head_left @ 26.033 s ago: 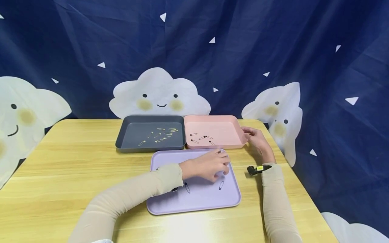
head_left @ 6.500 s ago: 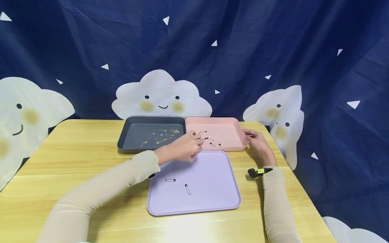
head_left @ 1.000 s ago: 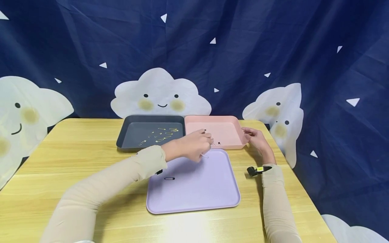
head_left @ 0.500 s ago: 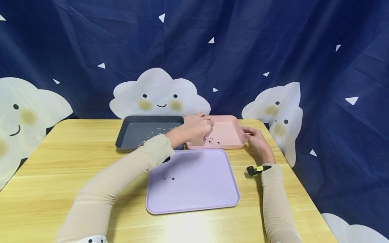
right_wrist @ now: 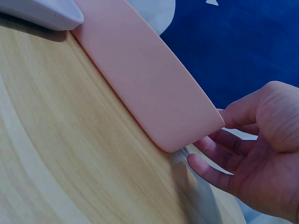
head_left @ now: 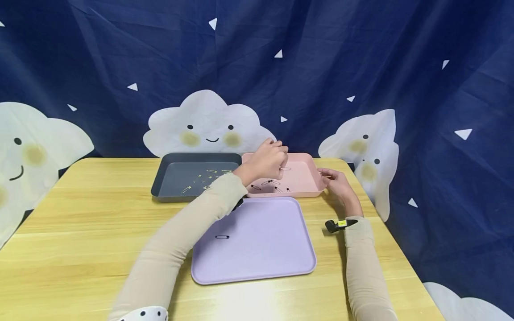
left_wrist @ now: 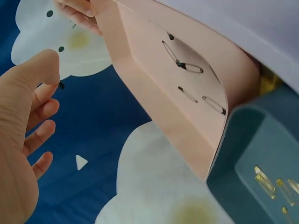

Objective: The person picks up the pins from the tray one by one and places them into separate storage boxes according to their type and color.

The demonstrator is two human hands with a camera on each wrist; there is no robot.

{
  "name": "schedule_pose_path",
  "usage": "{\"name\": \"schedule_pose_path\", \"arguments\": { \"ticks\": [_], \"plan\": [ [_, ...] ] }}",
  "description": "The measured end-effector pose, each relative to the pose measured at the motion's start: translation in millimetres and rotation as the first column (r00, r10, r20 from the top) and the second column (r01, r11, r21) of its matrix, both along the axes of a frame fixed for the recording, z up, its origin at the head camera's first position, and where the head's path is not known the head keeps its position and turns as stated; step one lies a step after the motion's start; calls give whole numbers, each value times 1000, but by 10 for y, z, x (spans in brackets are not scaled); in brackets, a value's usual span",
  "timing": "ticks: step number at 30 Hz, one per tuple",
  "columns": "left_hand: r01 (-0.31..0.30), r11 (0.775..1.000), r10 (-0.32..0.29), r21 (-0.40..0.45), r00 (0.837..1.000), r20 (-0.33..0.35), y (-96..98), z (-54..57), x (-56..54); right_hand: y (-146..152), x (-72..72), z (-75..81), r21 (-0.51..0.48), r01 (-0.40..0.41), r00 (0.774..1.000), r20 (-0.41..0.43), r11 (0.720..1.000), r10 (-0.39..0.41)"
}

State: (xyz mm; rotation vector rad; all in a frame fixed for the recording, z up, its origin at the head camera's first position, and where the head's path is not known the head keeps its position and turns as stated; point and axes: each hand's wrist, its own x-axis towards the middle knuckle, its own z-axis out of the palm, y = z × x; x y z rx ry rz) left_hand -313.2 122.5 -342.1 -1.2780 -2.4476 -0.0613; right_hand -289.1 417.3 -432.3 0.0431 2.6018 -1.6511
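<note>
My left hand (head_left: 268, 159) is above the pink tray (head_left: 301, 195), pinching a safety pin (head_left: 285, 168) between thumb and index finger. In the left wrist view only the dark end of that pin shows by the thumb tip; the other fingers are loosely bent. Several black-headed safety pins (left_wrist: 191, 68) lie inside the pink tray. My right hand (right_wrist: 266, 149) grips this tray's right side, thumb at the rim and fingers around the wall. One more dark safety pin (head_left: 222, 237) rests on the lilac tray (head_left: 261, 249), toward its left.
A dark grey tray (head_left: 160, 189) holding several gold safety pins (left_wrist: 265, 182) stands directly left of the pink one. The lilac tray lies in front of both on a wooden table (head_left: 100, 232). Behind the table hangs a blue curtain (head_left: 241, 53) with clouds.
Over the last second my left hand has carried a pin from over the lilac tray's back edge to above the pink tray. Since 6.5 s ago, one pin has left the lilac tray.
</note>
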Motion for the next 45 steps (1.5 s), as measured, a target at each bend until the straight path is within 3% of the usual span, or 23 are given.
{"name": "schedule_pose_path", "arguments": {
  "ticks": [8, 19, 28, 35, 45],
  "plan": [
    [-99, 994, 100, 35, 995, -17, 143, -165, -124, -133, 178, 258, -2, -11, 1000, 7, 1000, 11],
    [-183, 978, 189, 99, 981, -52, 235, -456, -250, -127, 185, 237, -14, -11, 1000, 3, 1000, 11],
    [-239, 970, 240, 36, 969, -60, 321, -612, -286, -142, 170, 239, 12, 8, 1000, 2, 1000, -8],
    [-262, 965, 261, -8, 965, -35, 390, -684, -279, 41, -48, -97, 30, 31, 999, -21, 999, -30],
    [-283, 959, 282, -23, 959, -31, 425, -759, -281, 36, -49, -91, 29, 26, 1000, -14, 999, -26]
  ]
}}
